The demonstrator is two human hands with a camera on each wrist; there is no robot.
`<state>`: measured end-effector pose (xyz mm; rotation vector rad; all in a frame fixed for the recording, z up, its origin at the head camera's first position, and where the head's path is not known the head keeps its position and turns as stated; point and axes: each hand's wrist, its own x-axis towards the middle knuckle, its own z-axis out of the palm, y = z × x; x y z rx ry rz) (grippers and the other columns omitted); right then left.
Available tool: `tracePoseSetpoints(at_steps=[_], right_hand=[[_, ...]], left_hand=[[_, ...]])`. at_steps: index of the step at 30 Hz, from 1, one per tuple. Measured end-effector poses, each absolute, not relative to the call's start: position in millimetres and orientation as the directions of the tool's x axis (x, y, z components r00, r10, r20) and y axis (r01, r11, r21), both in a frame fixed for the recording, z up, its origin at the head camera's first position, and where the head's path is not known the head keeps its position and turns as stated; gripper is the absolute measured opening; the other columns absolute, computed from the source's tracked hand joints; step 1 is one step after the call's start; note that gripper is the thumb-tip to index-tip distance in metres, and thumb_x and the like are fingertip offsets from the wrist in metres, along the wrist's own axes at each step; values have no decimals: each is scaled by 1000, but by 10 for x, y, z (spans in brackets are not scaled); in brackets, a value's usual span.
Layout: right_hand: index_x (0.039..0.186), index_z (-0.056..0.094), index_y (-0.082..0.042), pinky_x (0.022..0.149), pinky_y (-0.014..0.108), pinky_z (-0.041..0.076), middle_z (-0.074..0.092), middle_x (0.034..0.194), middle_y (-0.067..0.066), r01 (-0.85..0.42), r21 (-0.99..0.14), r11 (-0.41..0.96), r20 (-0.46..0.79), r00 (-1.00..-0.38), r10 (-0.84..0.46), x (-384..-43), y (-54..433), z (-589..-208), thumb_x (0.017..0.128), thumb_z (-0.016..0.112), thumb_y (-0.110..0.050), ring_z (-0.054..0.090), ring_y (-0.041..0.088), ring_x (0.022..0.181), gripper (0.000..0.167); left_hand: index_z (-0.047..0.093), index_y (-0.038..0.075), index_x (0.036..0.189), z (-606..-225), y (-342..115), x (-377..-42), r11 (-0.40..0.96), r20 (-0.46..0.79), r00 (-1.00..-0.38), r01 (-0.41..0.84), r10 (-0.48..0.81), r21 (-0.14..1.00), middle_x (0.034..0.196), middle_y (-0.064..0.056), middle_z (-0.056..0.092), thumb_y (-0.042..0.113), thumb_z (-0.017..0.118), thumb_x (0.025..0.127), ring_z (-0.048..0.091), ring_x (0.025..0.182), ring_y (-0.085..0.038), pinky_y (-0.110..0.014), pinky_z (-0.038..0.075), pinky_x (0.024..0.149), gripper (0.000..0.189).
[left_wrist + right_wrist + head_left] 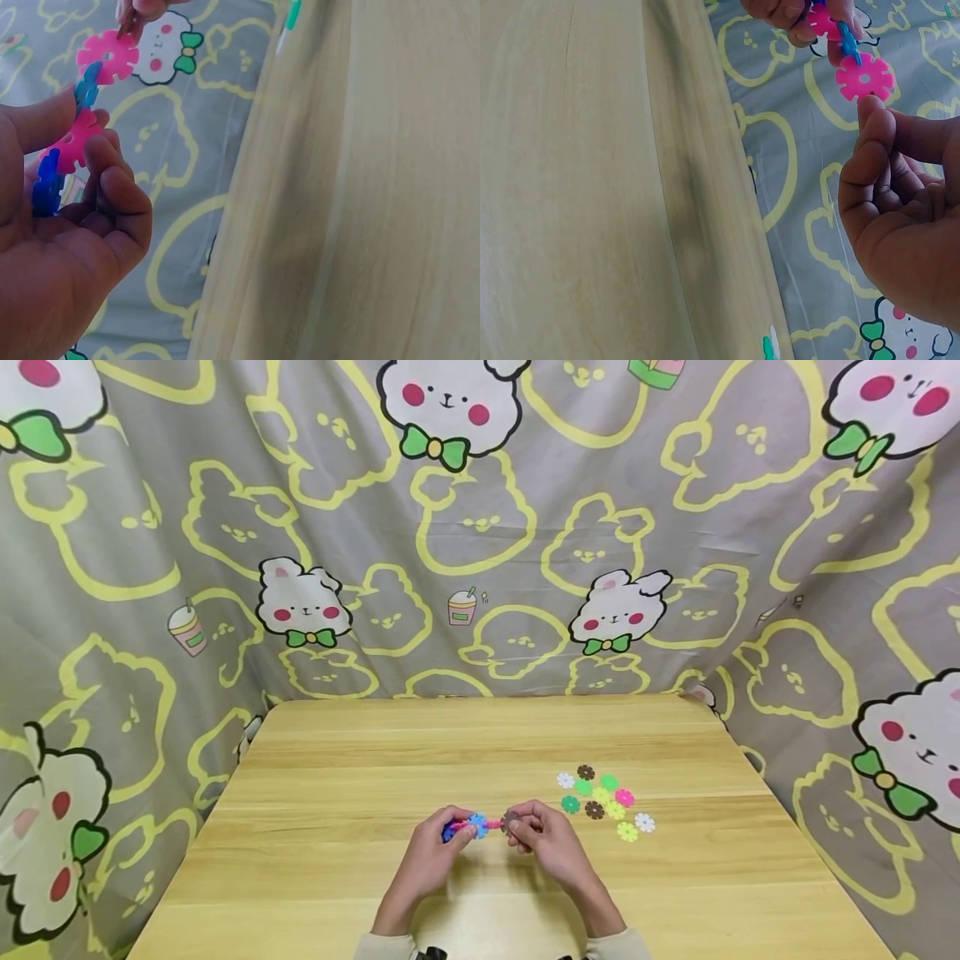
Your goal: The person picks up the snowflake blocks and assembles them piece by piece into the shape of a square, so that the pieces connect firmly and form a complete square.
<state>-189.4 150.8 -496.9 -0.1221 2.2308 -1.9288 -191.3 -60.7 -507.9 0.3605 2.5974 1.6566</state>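
Note:
Low over the table, my left hand (429, 858) grips a short chain of notched plastic discs between thumb and curled fingers. In the left wrist view the chain runs from a dark blue disc (47, 189) through a pink one (73, 146) and a light blue one (87, 90) to a pink end disc (90, 56). My right hand (553, 847) pinches a brown disc (508, 822) between thumb and index finger, right at the edge of that end disc. In the right wrist view the fingertips mostly hide the brown disc.
Loose notched discs lie right of my hands, among them a pink disc (625, 797), a white disc (644, 822), a dark green disc (571, 804) and several yellow, brown and light green ones. A patterned curtain (480, 543) surrounds the wooden table (315, 793).

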Motion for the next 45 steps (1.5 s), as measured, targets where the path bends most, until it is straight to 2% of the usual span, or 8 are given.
tracePoseSetpoints(at_steps=[13, 19, 22, 28, 35, 38, 42, 45], right_hand=[[114, 58, 5, 75, 40, 57, 65, 101, 24, 59, -990, 128, -81, -981, -175, -1872, 1432, -5008, 94, 60, -7, 64, 16, 78, 24], [118, 58, 4, 74, 39, 57, 65, 98, 24, 56, -986, 156, -81, -984, -159, -1885, 1437, -5018, 94, 61, -11, 65, 24, 81, 29], [122, 58, 2, 71, 37, 57, 66, 94, 21, 45, -983, 177, -74, -985, -157, -1897, 1442, -5017, 94, 61, -15, 64, 28, 81, 33], [127, 56, -5, 70, 33, 55, 63, 89, 10, 18, -980, 197, -47, -988, -146, -1914, 1446, -4981, 93, 62, -15, 59, 20, 77, 36], [117, 55, -2, 72, 31, 54, 64, 91, 13, 33, -991, 131, -44, -995, -86, -1949, 1456, -4948, 93, 61, -10, 60, 23, 80, 26], [117, 59, -4, 68, 28, 52, 63, 90, 11, 29, -989, 146, -41, -996, -75, -1956, 1465, -4933, 94, 60, -11, 58, 18, 77, 23], [117, 64, -8, 62, 25, 49, 61, 86, 9, 1, -981, 196, -20, -996, -93, -1955, 1460, -4920, 95, 59, -12, 53, 14, 72, 23], [119, 65, -10, 64, 26, 50, 64, 90, 9, -22, -974, 224, -7, -992, -129, -1946, 1438, -4901, 96, 58, -14, 56, 18, 75, 24]], left_hand=[[67, 18, 107, -5137, -614, -1903, 395, 88, -976, 163, 201, 904, 103, -3, 65, 32, 61, 94, 58, 88, -12, -21, 49, 74, 19], [67, 19, 109, -5140, -603, -1910, 401, 95, -977, 166, 192, 901, 103, -2, 65, 33, 62, 94, 59, 88, -12, -21, 50, 75, 21], [67, 20, 111, -5138, -600, -1914, 409, 93, -981, 157, 173, 899, 106, -2, 66, 33, 63, 93, 60, 92, -13, -22, 50, 78, 23], [66, 21, 116, -5122, -615, -1914, 429, 101, -981, 163, 163, 888, 111, -4, 66, 39, 62, 93, 61, 99, -16, -26, 51, 83, 30], [65, 22, 120, -5096, -636, -1905, 412, 96, -977, 170, 193, 895, 108, -2, 66, 45, 55, 96, 61, 90, -14, -23, 50, 74, 35], [65, 21, 119, -5070, -621, -1905, 406, 85, -979, 156, 188, 901, 104, -3, 67, 46, 50, 98, 61, 86, -13, -22, 49, 71, 35], [64, 14, 119, -5041, -571, -1903, 390, 95, -977, 165, 192, 906, 102, -9, 67, 41, 46, 101, 62, 86, -20, -22, 49, 71, 37], [64, 12, 116, -5040, -517, -1898, 381, 93, -973, 170, 212, 909, 99, -11, 67, 39, 44, 102, 63, 82, -22, -22, 48, 67, 37]])
